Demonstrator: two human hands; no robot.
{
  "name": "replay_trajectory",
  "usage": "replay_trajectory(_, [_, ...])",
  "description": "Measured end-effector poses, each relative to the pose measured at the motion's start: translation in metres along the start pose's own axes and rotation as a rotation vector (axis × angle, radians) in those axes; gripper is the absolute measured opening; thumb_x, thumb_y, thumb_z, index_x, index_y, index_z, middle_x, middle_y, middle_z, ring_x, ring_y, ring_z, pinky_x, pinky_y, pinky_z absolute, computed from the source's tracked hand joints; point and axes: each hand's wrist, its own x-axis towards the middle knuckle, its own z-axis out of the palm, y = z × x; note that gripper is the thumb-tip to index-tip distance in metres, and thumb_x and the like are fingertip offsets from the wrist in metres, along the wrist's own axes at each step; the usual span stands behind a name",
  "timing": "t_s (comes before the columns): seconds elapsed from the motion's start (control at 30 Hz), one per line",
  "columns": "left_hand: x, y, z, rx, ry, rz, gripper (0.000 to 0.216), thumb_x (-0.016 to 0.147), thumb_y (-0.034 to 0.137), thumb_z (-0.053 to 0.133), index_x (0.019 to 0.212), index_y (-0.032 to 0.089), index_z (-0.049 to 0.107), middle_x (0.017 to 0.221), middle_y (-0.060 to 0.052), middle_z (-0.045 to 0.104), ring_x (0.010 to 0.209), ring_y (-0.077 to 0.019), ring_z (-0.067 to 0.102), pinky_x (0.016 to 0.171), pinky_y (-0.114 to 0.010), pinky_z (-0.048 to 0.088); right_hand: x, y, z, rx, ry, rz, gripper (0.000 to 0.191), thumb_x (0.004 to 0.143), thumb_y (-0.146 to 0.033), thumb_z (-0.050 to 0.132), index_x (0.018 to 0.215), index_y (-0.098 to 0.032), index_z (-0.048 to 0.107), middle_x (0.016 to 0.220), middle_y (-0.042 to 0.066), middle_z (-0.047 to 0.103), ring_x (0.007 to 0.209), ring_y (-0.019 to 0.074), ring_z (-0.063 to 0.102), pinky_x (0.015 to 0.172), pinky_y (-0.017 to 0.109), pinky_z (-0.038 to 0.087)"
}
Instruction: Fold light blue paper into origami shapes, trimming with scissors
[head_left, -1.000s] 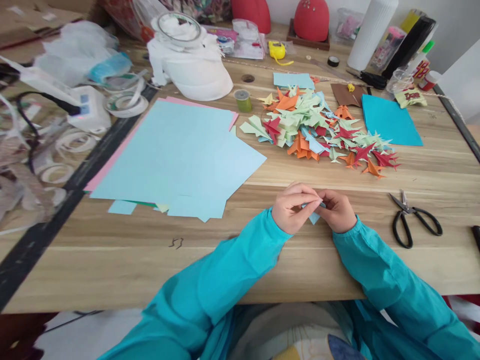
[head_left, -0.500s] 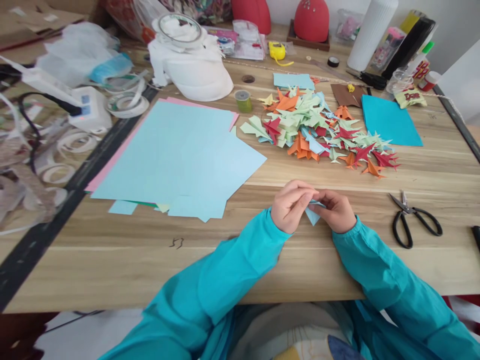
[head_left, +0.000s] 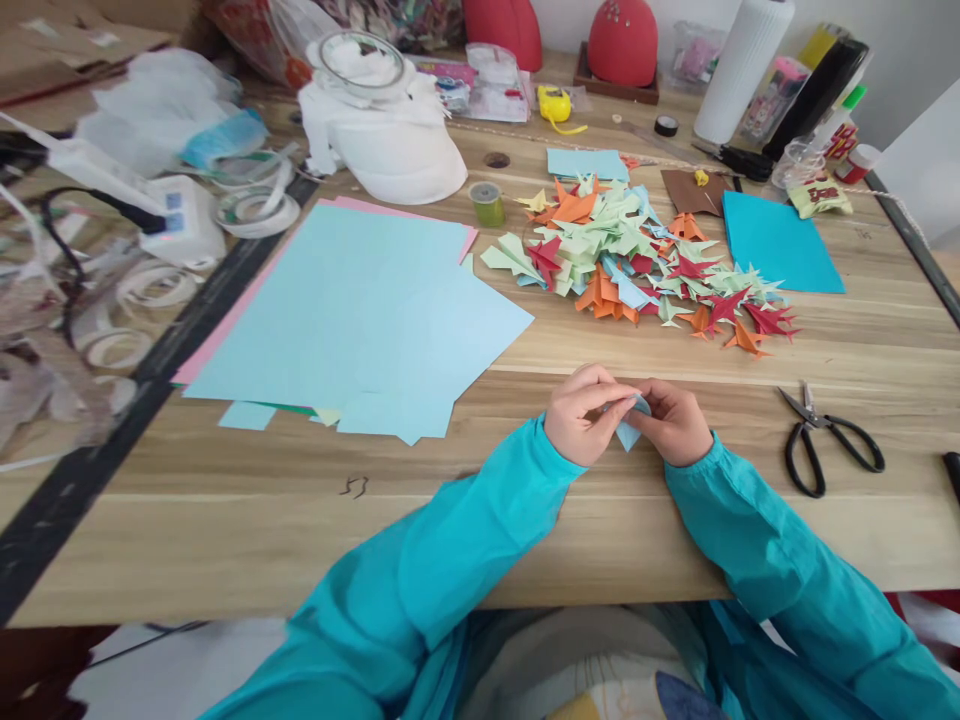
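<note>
Pale-blue paper [head_left: 627,437], probably light, crisp and easily creased, is pinched by our left hand [head_left: 585,415] and right hand [head_left: 679,424]; we judge its edges safest to hold.

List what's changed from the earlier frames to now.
Only small shifts: the left hand's thumb has moved slightly right, toward the right hand, and the small blue paper's upper part now looks more raised. No clear grasp or release. Scissors, folded-paper pile and large sheets stayed put.
</note>
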Motion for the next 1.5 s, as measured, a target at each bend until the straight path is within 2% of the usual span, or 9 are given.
replay_trajectory(0.23, [-0.001,-0.003,-0.001,-0.009,0.015,0.058,0.016,0.071,0.012,0.06,0.085,0.016,0.068,0.063,-0.001,0.052,0.058,-0.0082,0.048,0.052,-0.022,0.041,-0.001,0.002,0.001,-0.02,-0.012,-0.03,0.025,0.059,-0.034,0.072,0.071,-0.018,0.057,0.065,-0.001,0.06,0.061,0.0121,0.054,0.055,0.026,0.045])
replay_trajectory(0.43, [-0.001,-0.003,-0.003,-0.015,-0.011,0.042,0.015,0.073,0.014,0.059,0.085,0.017,0.068,0.061,-0.001,0.053,0.057,-0.0092,0.047,0.052,-0.023,0.041,-0.002,0.001,0.002,-0.037,-0.019,-0.033,0.027,0.058,-0.035,0.073,0.069,-0.018,0.055,0.061,-0.002,0.057,0.058,0.0116,0.053,0.054,0.026,0.044])
replay_trajectory(0.57, [0.001,0.003,-0.006,-0.027,-0.034,-0.02,0.013,0.076,0.017,0.055,0.081,0.017,0.068,0.058,-0.001,0.052,0.056,-0.0096,0.047,0.053,-0.024,0.041,-0.002,0.002,0.001,-0.055,-0.023,-0.027,0.026,0.059,-0.036,0.072,0.07,-0.018,0.056,0.064,0.0,0.059,0.058,0.0113,0.053,0.055,0.026,0.045])
replay_trajectory(0.7, [0.002,0.004,-0.007,-0.09,0.019,-0.119,0.019,0.08,0.019,0.05,0.089,0.017,0.066,0.071,-0.004,0.057,0.065,-0.0114,0.053,0.057,-0.025,0.044,0.0,-0.001,-0.001,-0.021,0.037,0.018,0.029,0.056,-0.037,0.073,0.07,-0.018,0.056,0.064,0.0,0.061,0.057,0.0116,0.055,0.054,0.026,0.046])
replay_trajectory(0.83, [0.0,0.0,-0.003,-0.115,-0.028,-0.16,0.02,0.074,0.017,0.056,0.092,0.015,0.065,0.08,-0.006,0.058,0.07,-0.0125,0.054,0.058,-0.025,0.046,0.003,-0.007,-0.002,0.03,0.118,0.039,0.031,0.052,-0.036,0.075,0.068,-0.018,0.055,0.057,-0.003,0.059,0.052,0.0103,0.053,0.053,0.026,0.047])
replay_trajectory(1.03, [-0.001,-0.005,0.004,-0.08,-0.054,-0.214,0.016,0.074,0.016,0.056,0.086,0.014,0.065,0.077,-0.006,0.059,0.069,-0.0124,0.056,0.055,-0.023,0.046,0.003,-0.008,-0.002,0.073,0.116,0.051,0.03,0.053,-0.036,0.075,0.067,-0.018,0.056,0.06,-0.002,0.06,0.054,0.011,0.054,0.054,0.027,0.047])
replay_trajectory(1.17, [0.0,-0.008,0.003,-0.079,-0.002,-0.232,0.014,0.073,0.018,0.057,0.084,0.014,0.066,0.074,-0.005,0.059,0.067,-0.0121,0.055,0.056,-0.023,0.047,0.002,-0.004,-0.004,0.141,0.108,0.065,0.031,0.059,-0.042,0.071,0.075,-0.019,0.059,0.061,-0.001,0.06,0.054,0.0125,0.055,0.051,0.026,0.047])
replay_trajectory(1.3, [0.001,-0.013,0.003,-0.174,0.121,-0.307,0.013,0.07,0.02,0.062,0.081,0.014,0.066,0.074,-0.005,0.06,0.068,-0.0122,0.056,0.058,-0.024,0.047,0.003,-0.003,-0.006,0.291,0.089,0.126,0.042,0.069,-0.056,0.055,0.084,-0.017,0.059,0.059,0.002,0.06,0.052,0.0153,0.058,0.047,0.028,0.046])
replay_trajectory(1.5, [0.002,-0.017,0.003,-0.264,0.177,-0.392,0.014,0.066,0.02,0.064,0.078,0.013,0.067,0.074,-0.004,0.062,0.067,-0.012,0.057,0.058,-0.024,0.047,0.004,-0.005,-0.007,0.31,0.066,0.138,0.031,0.063,-0.043,0.067,0.078,-0.017,0.061,0.055,0.0,0.062,0.047,0.0124,0.057,0.046,0.025,0.044])
